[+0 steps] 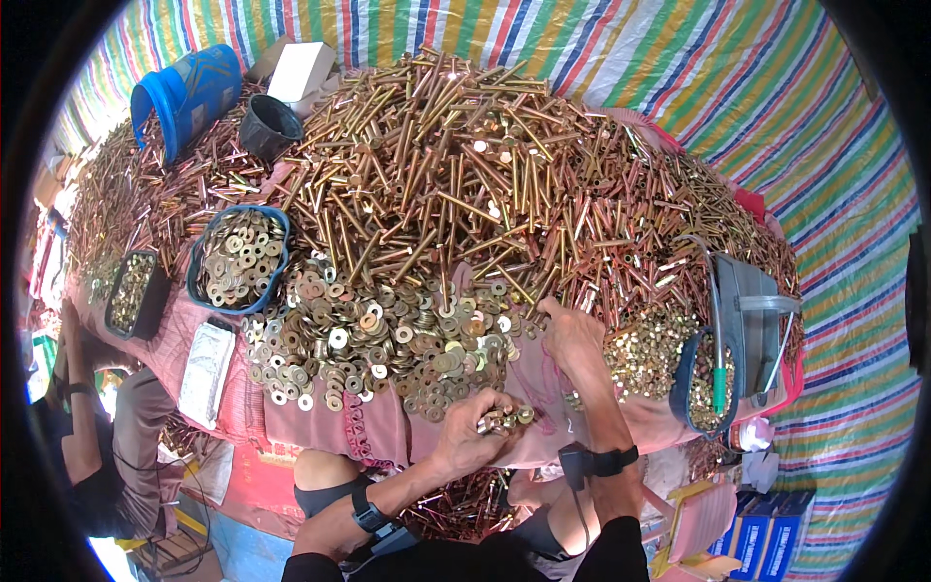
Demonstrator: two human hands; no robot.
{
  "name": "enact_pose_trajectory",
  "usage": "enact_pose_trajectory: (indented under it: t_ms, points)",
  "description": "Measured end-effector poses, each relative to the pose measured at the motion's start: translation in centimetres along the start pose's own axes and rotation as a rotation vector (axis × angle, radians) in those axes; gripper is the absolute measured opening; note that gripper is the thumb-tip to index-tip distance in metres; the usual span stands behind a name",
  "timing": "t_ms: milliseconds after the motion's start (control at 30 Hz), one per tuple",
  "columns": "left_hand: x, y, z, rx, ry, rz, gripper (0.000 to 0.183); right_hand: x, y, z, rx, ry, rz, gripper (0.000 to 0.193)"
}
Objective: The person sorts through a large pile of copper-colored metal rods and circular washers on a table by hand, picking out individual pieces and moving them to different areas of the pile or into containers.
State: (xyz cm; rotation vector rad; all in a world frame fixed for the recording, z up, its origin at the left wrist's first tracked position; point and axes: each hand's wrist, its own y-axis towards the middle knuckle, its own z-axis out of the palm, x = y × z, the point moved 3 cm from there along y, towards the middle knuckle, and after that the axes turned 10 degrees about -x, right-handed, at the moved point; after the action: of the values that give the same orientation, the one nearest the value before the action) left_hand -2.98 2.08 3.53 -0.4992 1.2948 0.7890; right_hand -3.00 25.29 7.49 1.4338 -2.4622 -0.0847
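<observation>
My left hand (pixel 475 429) is closed above the near edge of the cloth-covered table, around several small gold-coloured nuts (pixel 510 419). Further out, my right hand (pixel 574 335) reaches to the front of a big heap of long bolts (pixel 427 175). Its fingertips pinch the end of one bolt (pixel 522 290); the grip is partly hidden. Loose flat washers (pixel 339 338) spread over the cloth to the left of my hands. A pile of small nuts (pixel 652 351) lies to the right of my right forearm.
A blue basin (pixel 198 281) of washers, a dark tray (pixel 110 308) of nuts and a silver block (pixel 208 373) stand left. Behind are a blue bucket (pixel 199 92) and black pot (pixel 270 126). A cut-open container (pixel 690 388) holds nuts at right. Another person (pixel 82 427) sits left.
</observation>
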Motion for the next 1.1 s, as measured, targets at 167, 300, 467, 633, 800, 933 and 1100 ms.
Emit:
enact_pose_trajectory:
  t_ms: [167,300,467,633,800,933,1100]
  points:
    - [0.3,-0.1,0.0,-0.007,-0.02,-0.033,0.027,0.1,0.1,0.6,-0.127,0.003,0.161,0.019]
    - [0.7,0.0,0.1,-0.019,0.019,-0.014,0.028,-0.6,1.0,1.5,0.004,-0.055,0.292,0.03]
    - [0.9,-0.1,0.2,-0.009,0.028,-0.017,0.029,-1.2,1.8,2.6,-0.05,0.014,0.274,0.035]
    - [0.7,0.0,0.0,-0.008,-0.006,-0.027,0.029,-3.2,1.8,2.6,0.029,0.392,0.404,0.032]
    - [0.0,0.1,0.1,-0.029,0.057,0.006,0.028,-4.8,-0.6,1.2,0.195,0.772,0.657,0.027]
    - [-0.4,0.1,0.0,-0.033,0.084,-0.007,0.028,-4.3,-3.8,0.8,0.276,1.214,0.702,0.016]
    - [-0.6,0.3,0.1,-0.051,0.124,0.05,0.026,-3.7,-6.8,0.3,0.308,1.479,0.697,0.024]
